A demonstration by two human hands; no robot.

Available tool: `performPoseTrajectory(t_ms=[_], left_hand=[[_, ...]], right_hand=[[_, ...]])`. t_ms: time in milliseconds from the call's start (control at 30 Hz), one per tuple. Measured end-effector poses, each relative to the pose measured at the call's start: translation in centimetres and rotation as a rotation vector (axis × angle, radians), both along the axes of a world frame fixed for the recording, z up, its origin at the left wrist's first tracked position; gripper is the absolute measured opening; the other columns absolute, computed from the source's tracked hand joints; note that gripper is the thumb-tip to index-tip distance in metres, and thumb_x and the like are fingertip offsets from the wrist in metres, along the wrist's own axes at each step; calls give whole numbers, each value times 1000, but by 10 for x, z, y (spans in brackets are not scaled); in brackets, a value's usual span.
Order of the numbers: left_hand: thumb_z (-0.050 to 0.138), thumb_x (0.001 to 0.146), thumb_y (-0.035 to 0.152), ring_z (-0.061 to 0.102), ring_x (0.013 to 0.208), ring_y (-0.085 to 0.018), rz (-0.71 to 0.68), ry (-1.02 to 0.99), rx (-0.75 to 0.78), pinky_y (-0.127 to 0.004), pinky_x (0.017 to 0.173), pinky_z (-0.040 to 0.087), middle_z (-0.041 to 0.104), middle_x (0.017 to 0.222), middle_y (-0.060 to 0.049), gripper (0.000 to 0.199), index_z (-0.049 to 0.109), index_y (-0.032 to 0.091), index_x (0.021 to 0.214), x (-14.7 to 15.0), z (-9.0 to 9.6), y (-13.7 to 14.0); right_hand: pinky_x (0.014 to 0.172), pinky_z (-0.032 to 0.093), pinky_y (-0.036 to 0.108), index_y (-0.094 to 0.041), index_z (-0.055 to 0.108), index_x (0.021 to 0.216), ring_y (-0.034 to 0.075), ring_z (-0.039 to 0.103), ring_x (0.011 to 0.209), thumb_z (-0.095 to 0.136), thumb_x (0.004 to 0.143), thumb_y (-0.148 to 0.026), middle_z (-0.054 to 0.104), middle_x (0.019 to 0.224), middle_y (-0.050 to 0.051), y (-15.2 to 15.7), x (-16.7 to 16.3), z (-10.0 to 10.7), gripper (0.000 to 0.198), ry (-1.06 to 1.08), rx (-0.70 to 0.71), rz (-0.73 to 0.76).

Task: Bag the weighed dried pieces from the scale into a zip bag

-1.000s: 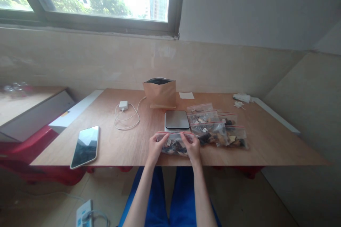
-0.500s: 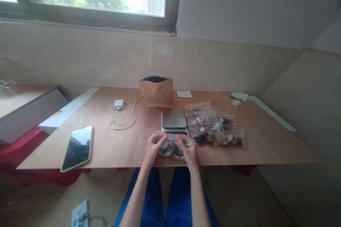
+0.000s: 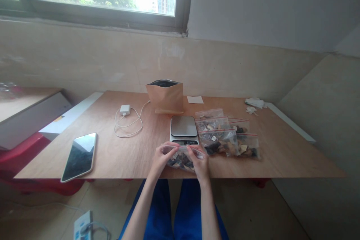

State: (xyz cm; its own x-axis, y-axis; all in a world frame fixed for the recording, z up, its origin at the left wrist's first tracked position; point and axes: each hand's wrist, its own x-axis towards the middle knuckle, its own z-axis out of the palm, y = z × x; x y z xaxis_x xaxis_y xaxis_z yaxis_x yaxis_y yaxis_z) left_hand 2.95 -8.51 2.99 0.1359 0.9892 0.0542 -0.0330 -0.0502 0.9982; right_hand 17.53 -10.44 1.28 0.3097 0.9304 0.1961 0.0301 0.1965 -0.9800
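Near the table's front edge, a clear zip-lock bag [image 3: 182,160] with dark and pale dried pieces inside lies between my hands. My left hand [image 3: 162,158] pinches its red-striped top edge on the left. On the right, my right hand [image 3: 199,160] grips the same edge between thumb and fingers. Just beyond the bag stands a kitchen scale [image 3: 184,126] with a bare metal plate; the bag and my fingers partly cover its front. Several similar filled zip-lock bags [image 3: 221,142] overlap to the right of the scale.
Behind the scale a brown kraft pouch [image 3: 165,98] stands with its mouth open. A white card [image 3: 195,99] lies beside it. To the left are a white charger [image 3: 125,110] with a coiled cable and a phone [image 3: 80,156] at the table edge. Crumpled white plastic [image 3: 255,102] lies far right.
Both hands keep their hold on the bag's top edge, with only a slight shift of the fingers. The view has moved a little; the other objects stay in place.
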Motion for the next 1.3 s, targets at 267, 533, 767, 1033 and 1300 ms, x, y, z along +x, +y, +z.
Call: performPoseTrajectory(t_ms=[267,533,767,1033,1300], left_hand=[[64,71,40,64,77,-19,55,-4,-1,-24,68,49,70,80,-8,29,70,13,78,2,-7,2],[65,71,40,65,77,-19,65,-4,14,-24,68,50,70,81,-8,27,71,14,76,2,-10,3],[65,71,41,64,75,-19,61,-21,13,-25,67,50,70,79,-8,29,70,13,77,4,-11,4],[63,73,40,63,76,-17,61,-12,62,-23,68,50,67,80,-6,26,69,15,74,3,-6,3],[63,73,38,63,77,-18,-10,-7,59,-25,69,51,68,82,-7,24,70,15,74,4,1,2]], right_hand=[[71,49,25,-18,63,81,15,62,76,57,79,-35,66,77,2,-2,-3,3,17,33,-14,115],[66,48,25,-18,64,76,15,59,69,61,76,-35,63,72,1,-1,-6,5,18,-90,20,61],[58,46,23,-16,63,71,13,57,61,60,76,-36,62,65,1,-1,-10,3,20,-100,9,14],[68,49,25,-18,62,82,15,61,73,57,79,-34,65,77,2,0,-15,1,17,-47,27,81],[68,49,26,-19,65,78,15,61,71,57,79,-30,65,75,2,0,-15,5,13,-194,98,60]])
